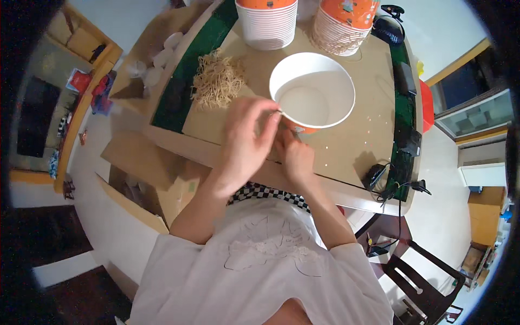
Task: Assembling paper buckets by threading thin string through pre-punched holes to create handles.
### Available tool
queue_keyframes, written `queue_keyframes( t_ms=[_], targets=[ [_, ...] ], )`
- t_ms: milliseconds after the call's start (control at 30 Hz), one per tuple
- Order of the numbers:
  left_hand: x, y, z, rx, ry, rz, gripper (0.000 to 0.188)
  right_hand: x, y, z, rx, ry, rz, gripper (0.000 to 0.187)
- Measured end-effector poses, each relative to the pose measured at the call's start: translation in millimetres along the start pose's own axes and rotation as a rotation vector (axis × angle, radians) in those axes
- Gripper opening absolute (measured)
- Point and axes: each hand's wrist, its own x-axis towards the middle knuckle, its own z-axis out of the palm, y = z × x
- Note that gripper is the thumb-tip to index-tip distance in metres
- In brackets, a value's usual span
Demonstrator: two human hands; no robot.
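A white paper tub [313, 100] with an orange outer side stands on the cardboard-covered table, its open mouth turned up toward me. My left hand [246, 143] is at the tub's near left rim, thumb and forefinger closed in a pinch; a tiny dark bit shows at the tips, too small to name. Just below the rim, my right hand [297, 158] has its fingers curled together against the tub's near side. What lies between those fingers is hidden. A loose heap of tan paper twine [218, 81] lies to the left of the tub.
Two stacks of nested tubs, a left stack [268, 24] and a right stack [341, 30] with twine about its rims, stand at the back. Black adapters and cables [376, 176] lie at the right edge. An open cardboard box [146, 181] sits left, a dark chair [425, 281] lower right.
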Motion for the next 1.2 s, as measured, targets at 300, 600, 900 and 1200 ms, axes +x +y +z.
queue_keyframes(
  t_ms=[300, 600, 900, 1200],
  targets=[
    [48.6, 15.3, 38.9, 0.084, -0.199, 0.223, 0.019, -47.9, -22.5, -175.4, 0.527, 0.06, -0.388, 0.01],
    [89.9, 104.2, 100.0, 1.016, -1.103, 0.86, 0.027, 9.2, 106.2, -262.9, 1.143, 0.915, -0.456, 0.02],
    [65.0, 65.8, 48.6, 1.025, -1.103, 0.611, 0.032, 17.1, 135.0, -268.2, 1.284, 0.817, -0.305, 0.021],
    [43.6, 110.3, 61.4, 0.836, -1.076, 0.82, 0.037, 23.3, 96.5, -245.4, 1.336, 0.724, -0.309, 0.042]
  ],
)
